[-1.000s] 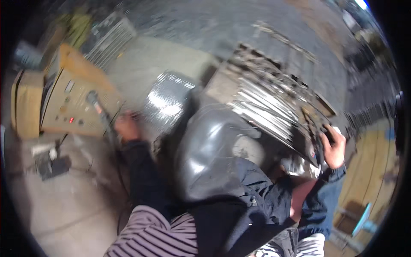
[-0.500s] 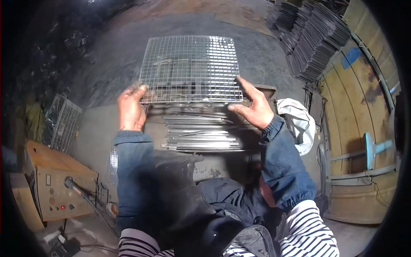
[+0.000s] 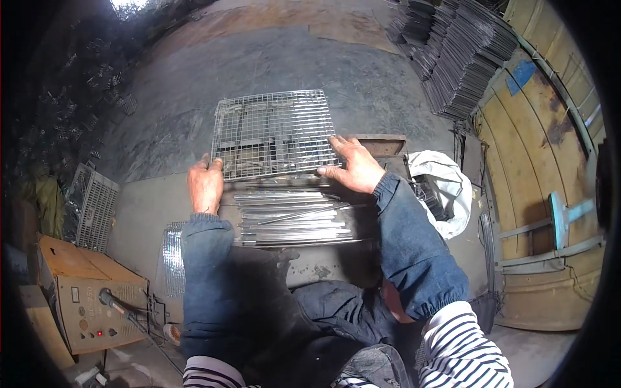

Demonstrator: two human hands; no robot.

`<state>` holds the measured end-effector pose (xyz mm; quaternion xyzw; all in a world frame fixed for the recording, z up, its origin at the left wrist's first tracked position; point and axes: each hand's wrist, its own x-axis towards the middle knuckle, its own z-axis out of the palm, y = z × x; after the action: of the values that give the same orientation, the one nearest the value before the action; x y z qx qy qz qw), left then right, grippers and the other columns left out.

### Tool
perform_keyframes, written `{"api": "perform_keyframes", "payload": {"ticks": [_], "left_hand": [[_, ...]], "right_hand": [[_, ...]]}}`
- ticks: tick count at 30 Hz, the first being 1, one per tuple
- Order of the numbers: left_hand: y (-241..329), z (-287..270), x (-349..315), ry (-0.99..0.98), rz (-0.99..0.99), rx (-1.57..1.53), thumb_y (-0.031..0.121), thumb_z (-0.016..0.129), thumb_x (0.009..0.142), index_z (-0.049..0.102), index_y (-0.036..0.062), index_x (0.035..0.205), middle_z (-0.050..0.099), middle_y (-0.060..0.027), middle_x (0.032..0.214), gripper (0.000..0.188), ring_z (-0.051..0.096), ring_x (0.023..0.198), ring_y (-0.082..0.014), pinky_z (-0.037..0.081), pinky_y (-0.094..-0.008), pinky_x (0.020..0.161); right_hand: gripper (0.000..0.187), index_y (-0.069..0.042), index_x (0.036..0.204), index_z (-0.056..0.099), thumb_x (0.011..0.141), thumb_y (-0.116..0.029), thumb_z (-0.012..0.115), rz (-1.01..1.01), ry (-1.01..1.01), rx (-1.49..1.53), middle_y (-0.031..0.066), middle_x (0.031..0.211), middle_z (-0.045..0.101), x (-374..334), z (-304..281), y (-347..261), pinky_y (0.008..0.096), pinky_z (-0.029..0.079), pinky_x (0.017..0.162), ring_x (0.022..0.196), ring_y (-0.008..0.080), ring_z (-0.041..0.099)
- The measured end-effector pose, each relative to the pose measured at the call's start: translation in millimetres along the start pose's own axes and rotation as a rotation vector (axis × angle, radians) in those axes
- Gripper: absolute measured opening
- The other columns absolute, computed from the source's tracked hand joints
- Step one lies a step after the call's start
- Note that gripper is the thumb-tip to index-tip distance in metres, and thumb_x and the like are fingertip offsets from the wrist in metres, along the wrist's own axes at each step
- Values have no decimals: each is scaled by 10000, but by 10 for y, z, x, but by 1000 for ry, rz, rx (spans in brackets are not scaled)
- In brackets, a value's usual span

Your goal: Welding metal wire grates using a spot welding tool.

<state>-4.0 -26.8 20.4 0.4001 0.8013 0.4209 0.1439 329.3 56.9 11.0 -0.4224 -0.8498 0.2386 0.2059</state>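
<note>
A rectangular wire mesh panel (image 3: 275,132) is held up in front of me by both hands, tilted slightly. My left hand (image 3: 205,185) grips its near left corner, the fingers bent over the edge. At the near right corner my right hand (image 3: 354,167) pinches the panel between thumb and fingers. Just below the panel's near edge, a bundle of thin metal rods (image 3: 291,216) lies crosswise in front of my lap. The panel hides part of what lies beneath it.
An orange-topped machine (image 3: 97,301) with a plugged-in cable stands at left. Near it are a white plastic crate (image 3: 94,207) and another mesh piece (image 3: 173,258). A white sack (image 3: 449,194) sits at right. Stacked mesh panels (image 3: 469,58) rise at the far right.
The mesh panel has come down and slightly left in the picture, with both hands still on it. More of the floor beyond it shows now.
</note>
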Motion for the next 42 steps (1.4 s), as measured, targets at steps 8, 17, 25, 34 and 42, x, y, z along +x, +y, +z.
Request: {"api": "perform_keyframes", "payload": {"ticks": [8,17,25,34,42], "left_hand": [[-134,-44,-31,99,126,176,237,669,842,662,-63,1255,665,-339,1175,511,635,1172,-462,490,-461,1030],[-137,-27,18,112,125,93,202,730,838,654,-96,1247,667,-349,1169,512,646,1168,-448,488,-447,1031],[-51,-72,-51,91,109,110,205,724,834,680,-107,1195,674,-322,1198,479,648,1186,-418,478,-425,1048],[-237,-33,63,61,167,128,222,782,828,715,-70,1146,722,-278,1085,437,716,1061,-369,533,-400,950],[-142,-57,-29,84,171,147,252,763,850,699,-82,1173,695,-294,1149,468,681,1127,-401,509,-413,1007]], "right_hand": [[893,115,1431,462,855,-504,747,-76,0,-123,324,1434,506,-95,94,-62,473,388,1139,1310,459,475],[867,62,1459,458,877,-522,727,-35,-10,-133,321,1514,419,-50,135,1,469,385,1147,1356,450,447],[849,49,1479,439,897,-504,716,-8,-12,-110,324,1542,377,-69,139,16,473,366,1163,1400,439,413],[831,46,1464,469,871,-458,759,-78,81,-26,348,1497,428,-21,256,255,474,354,1177,1391,458,440],[799,11,1496,437,918,-476,695,-28,58,-43,340,1533,385,5,233,162,494,335,1184,1421,468,396]]}}
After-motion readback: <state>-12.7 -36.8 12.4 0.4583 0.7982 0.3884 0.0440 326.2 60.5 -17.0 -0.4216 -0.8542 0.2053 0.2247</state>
